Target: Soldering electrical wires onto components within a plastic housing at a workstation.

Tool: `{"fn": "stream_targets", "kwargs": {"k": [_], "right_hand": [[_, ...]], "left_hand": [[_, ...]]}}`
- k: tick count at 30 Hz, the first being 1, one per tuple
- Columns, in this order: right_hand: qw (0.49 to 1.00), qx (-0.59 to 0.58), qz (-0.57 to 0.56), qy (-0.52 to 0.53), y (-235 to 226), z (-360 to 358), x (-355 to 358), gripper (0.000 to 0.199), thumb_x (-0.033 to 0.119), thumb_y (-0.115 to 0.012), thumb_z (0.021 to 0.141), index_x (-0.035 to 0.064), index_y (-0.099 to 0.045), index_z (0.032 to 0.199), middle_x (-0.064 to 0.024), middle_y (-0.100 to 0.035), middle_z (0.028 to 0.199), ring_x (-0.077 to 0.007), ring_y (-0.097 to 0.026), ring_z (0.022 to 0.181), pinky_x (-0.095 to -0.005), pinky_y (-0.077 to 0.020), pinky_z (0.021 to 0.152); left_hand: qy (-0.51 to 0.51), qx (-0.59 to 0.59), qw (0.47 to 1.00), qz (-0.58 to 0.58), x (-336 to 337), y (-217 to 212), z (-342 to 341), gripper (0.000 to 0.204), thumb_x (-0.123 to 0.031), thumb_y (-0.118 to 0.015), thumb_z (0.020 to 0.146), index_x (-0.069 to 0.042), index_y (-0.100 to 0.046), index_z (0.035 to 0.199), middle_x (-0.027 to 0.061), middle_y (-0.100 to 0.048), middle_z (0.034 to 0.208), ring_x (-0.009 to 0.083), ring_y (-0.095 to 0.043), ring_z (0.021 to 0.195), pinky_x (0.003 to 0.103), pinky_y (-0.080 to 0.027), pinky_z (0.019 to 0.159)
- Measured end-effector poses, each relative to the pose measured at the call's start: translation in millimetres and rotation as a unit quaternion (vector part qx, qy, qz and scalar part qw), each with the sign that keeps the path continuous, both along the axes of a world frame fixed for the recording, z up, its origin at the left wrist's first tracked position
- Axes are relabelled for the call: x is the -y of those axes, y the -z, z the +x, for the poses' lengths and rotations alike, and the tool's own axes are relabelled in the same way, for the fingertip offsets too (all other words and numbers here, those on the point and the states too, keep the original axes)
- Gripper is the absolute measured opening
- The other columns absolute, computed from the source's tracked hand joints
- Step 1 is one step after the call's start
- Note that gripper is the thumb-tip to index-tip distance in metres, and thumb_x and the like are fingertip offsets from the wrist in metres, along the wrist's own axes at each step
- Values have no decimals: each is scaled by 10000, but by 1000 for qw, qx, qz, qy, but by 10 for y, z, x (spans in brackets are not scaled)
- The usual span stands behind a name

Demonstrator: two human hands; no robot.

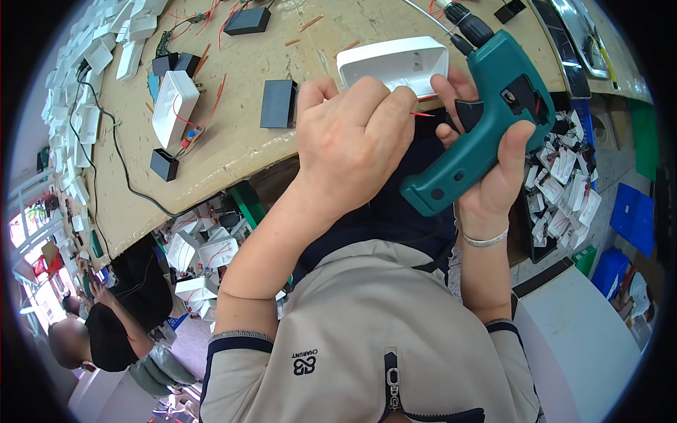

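A teal soldering gun [486, 120] lies in my right hand [493, 176], its fingers and thumb wrapped round the body near the black trigger and its front end pointing up and away. My left hand [356, 137] is closed in a pinch just left of the gun. From its fingertips sticks out a short red wire [423, 114] with a bare-looking end. Right behind both hands, an open white plastic casing [388, 60] rests at the table's near edge. How far the wire runs inside my left hand is hidden.
On the wooden table [233, 151] lie black boxes [279, 103], a white casing with wires [175, 106], a black cable [127, 169] and many white casings [74, 106] at left. A bin of wired white parts [564, 176] stands at right. Another person [106, 338] sits at lower left.
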State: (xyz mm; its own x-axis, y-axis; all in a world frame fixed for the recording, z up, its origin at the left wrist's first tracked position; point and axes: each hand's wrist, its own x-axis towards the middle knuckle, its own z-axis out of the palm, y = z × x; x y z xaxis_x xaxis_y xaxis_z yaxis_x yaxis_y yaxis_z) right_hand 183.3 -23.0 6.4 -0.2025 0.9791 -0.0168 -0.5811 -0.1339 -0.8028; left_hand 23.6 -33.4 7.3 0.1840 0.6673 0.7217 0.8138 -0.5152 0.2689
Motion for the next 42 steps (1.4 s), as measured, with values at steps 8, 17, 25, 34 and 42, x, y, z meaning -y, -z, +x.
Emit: {"fn": "stream_targets", "kwargs": {"k": [8, 17, 25, 34, 42], "right_hand": [[994, 94, 36, 45, -147, 504, 358, 843, 544, -559, 731, -3, -265, 1300, -258, -430, 1205, -291, -572, 924, -292, -525, 656], [960, 262, 15, 102, -395, 668, 861, 814, 525, -651, 686, -54, -367, 1183, -225, -533, 1026, -159, -568, 604, -207, -469, 495], [944, 317, -28, 88, -426, 512, 887, 804, 481, -701, 612, -74, -428, 1125, -210, -570, 938, -164, -585, 606, -217, -477, 490], [942, 319, -33, 96, -424, 449, 846, 796, 470, -715, 605, -70, -447, 1125, -204, -575, 938, -162, -592, 627, -223, -495, 521], [936, 341, -20, 82, -415, 445, 785, 796, 477, -713, 619, -71, -445, 1130, -201, -572, 940, -157, -589, 632, -225, -488, 526]], "left_hand": [[-47, -22, 998, -28, -5, -24, 21, 171, -66, -644, 607, -113, -561, 750, -29, -430, 620, 132, -464, 546, 342, -238, 618], [-70, -37, 997, -20, -115, -106, 4, 96, -92, -666, 619, -117, -634, 706, 43, -544, 941, 176, -470, 819, 286, -249, 747], [155, 141, 922, 327, -748, 187, 43, 82, -17, -594, 644, -3, -538, 702, 123, -488, 890, 285, -485, 828, 371, -337, 710], [141, 139, 925, 323, -754, 200, 54, 69, 0, -566, 629, -7, -501, 652, 115, -482, 859, 280, -473, 786, 373, -325, 673], [106, 124, 938, 304, -730, 192, 69, 75, -11, -563, 621, -7, -488, 619, 109, -485, 843, 276, -471, 776, 366, -311, 667]]}}
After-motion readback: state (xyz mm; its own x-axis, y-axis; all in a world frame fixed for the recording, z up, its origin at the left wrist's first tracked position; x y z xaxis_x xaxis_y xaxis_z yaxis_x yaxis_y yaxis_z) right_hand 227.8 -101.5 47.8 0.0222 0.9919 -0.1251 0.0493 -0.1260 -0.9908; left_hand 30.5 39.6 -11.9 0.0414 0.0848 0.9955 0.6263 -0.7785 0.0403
